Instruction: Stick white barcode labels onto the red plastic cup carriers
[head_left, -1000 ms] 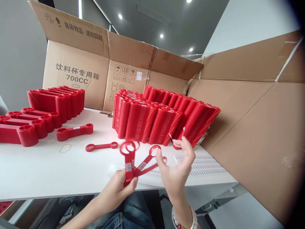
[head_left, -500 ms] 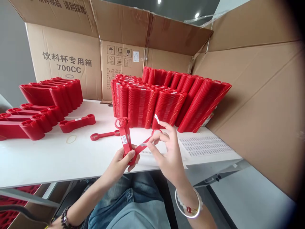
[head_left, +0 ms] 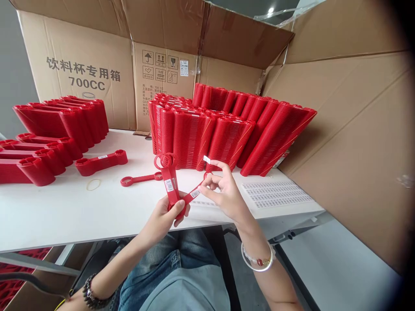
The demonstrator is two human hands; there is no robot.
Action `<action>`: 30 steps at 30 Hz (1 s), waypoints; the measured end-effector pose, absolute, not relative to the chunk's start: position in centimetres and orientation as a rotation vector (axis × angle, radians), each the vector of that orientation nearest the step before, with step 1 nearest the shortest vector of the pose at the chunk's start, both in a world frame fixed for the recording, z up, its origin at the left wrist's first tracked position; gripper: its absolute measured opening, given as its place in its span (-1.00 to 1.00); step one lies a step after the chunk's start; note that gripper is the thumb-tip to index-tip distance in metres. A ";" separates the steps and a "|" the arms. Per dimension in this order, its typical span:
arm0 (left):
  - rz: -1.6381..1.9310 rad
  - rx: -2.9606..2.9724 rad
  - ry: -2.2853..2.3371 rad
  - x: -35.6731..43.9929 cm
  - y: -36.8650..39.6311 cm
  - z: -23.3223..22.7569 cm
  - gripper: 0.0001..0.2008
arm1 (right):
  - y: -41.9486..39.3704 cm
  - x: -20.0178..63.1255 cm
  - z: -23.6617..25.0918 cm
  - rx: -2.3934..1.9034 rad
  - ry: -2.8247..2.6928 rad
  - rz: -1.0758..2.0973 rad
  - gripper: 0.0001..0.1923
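Left hand (head_left: 165, 216) gripping a fanned bundle of red plastic carriers (head_left: 170, 183) by the near ends, long axes pointing up and far. Right hand (head_left: 223, 192) just right, pinching one splayed carrier, small white label (head_left: 206, 159) stuck on a fingertip. Above desk (head_left: 65, 216) near edge.

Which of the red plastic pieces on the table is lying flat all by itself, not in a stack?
The thin red piece just beyond the left hand; beside it the others are stacked.
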State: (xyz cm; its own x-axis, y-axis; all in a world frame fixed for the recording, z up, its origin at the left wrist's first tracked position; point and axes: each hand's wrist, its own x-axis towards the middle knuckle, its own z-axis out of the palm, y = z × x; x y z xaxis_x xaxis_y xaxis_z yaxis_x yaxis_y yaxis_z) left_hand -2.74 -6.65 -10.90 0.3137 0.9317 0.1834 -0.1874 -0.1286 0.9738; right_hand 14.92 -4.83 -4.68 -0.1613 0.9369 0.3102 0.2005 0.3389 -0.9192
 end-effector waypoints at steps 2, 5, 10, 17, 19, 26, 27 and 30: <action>1.138 1.351 0.762 -2.7 -6.7 -10.8 -0.67 | -4.7 15.0 -4.8 -1.047 -1.604 0.939 -0.41; 1.140 1.356 0.768 -2.7 -6.7 -10.6 -0.66 | -4.7 14.9 -4.7 -1.043 -1.611 0.945 -0.42; 1.142 1.353 0.757 -2.8 -6.6 -10.7 -0.66 | -4.8 14.7 -4.6 -1.052 -1.610 0.930 -0.45; 1.136 1.339 0.761 -2.7 -6.7 -10.8 -0.66 | -4.7 14.6 -4.9 -1.044 -1.614 0.913 -0.49; 1.136 1.324 0.765 -2.7 -6.7 -10.8 -0.66 | -4.7 14.6 -5.0 -1.043 -1.619 0.901 -0.49; 1.142 1.292 0.769 -2.7 -6.7 -11.0 -0.68 | -4.8 14.1 -5.9 -1.057 -1.622 0.715 -0.51; 1.146 1.296 0.769 -2.7 -6.8 -10.9 -0.68 | -4.9 13.8 -6.2 -1.053 -1.614 0.666 -0.50; 1.154 1.337 0.773 -2.8 -7.1 -10.6 -0.66 | -5.3 12.5 -7.5 -1.007 -1.560 0.527 -0.41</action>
State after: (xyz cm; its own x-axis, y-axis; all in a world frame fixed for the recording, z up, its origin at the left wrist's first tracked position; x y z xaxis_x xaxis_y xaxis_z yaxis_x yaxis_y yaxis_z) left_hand -2.80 -7.07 -10.65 0.2990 0.9363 0.1844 -0.1857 -0.1325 0.9736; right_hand 12.50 -5.34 -7.47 0.0166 0.8252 0.5645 0.3142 0.5317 -0.7865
